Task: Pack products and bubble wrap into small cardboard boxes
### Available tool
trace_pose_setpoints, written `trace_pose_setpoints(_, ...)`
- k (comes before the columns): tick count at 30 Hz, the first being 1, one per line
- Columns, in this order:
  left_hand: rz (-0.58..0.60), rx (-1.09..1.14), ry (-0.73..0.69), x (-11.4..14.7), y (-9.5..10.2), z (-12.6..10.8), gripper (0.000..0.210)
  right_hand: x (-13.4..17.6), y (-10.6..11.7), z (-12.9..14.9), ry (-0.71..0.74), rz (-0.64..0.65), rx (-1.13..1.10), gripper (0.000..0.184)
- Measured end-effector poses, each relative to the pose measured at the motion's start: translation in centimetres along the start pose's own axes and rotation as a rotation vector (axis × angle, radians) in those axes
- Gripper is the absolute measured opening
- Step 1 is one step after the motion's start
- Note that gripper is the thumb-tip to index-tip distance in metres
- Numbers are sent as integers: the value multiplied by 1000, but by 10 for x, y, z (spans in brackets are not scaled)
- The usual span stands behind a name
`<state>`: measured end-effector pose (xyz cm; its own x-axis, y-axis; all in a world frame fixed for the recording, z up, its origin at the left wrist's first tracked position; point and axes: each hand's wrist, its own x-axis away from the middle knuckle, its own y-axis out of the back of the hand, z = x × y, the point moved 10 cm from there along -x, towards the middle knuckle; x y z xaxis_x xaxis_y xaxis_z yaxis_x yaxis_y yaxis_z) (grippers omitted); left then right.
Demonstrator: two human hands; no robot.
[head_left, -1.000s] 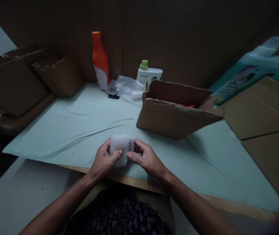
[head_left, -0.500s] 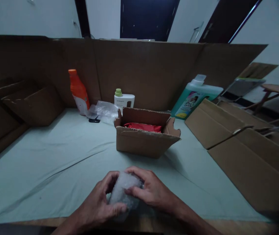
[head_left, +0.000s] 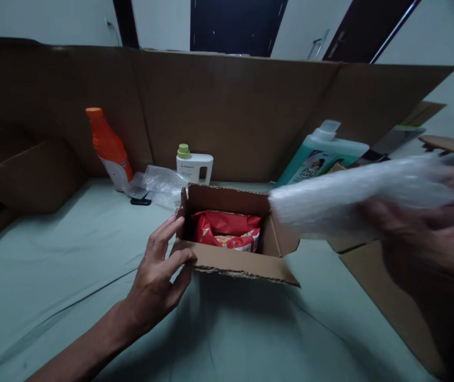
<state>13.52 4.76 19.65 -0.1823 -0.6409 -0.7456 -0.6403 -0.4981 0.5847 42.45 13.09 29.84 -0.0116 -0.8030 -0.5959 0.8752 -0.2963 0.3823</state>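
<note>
An open cardboard box [head_left: 237, 260] stands in the middle of the table, with a red plastic packet [head_left: 227, 224] inside it. My left hand [head_left: 159, 276] grips the box at its near left corner, thumb on the front flap and fingers at the left side. Off to the right, my right hand [head_left: 421, 239] is raised and smeared by motion. It is closed around a bundle of bubble wrap [head_left: 330, 199], whose left end hangs close to the box's right flap.
An orange bottle [head_left: 110, 151], crumpled clear plastic [head_left: 163, 185], a small black object [head_left: 140, 201] and a white bottle with a green cap [head_left: 195, 164] stand or lie behind. A teal jug [head_left: 310, 156] leans at back right. Cardboard panels [head_left: 227, 106] enclose the table.
My hands have parted: the left moved forward onto the box, while the right swung up and right with the bubble wrap. The box opening now faces me more, showing more of the red packet.
</note>
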Motion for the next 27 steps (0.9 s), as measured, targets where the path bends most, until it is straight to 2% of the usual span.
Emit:
trace_pose_setpoints(2, 0, 5, -6, 4, 1, -2, 26, -13, -30, 12, 31, 93, -52, 27)
trace_pose_setpoints(4, 5, 20, 0, 3, 0, 0, 27, -18, -75, 16, 8, 276, -56, 25)
trace_pose_setpoints(8, 5, 39, 16, 1, -3, 5, 27, -11, -163, 3, -101, 586, 31, 27)
trace_pose_setpoints(11, -11, 47, 16, 1, -3, 7, 26, -6, -207, -10, -122, 721, 196, 24)
trace_pose_setpoints(15, -31, 76, 8, 1, -2, 9, 25, -8, -227, -7, 29, 817, 598, 17)
trace_pose_setpoints(17, -39, 99, 1, 0, -2, 10, 26, -9, -228, 0, 64, 841, 688, 17)
trace_pose_setpoints(22, -81, 138, -3, -3, -2, 16, 28, -3, -247, 8, 10, 863, 556, 47)
trace_pose_setpoints(27, -105, 151, 1, -3, -3, 20, 27, 10, -264, -3, -57, 861, 534, 31)
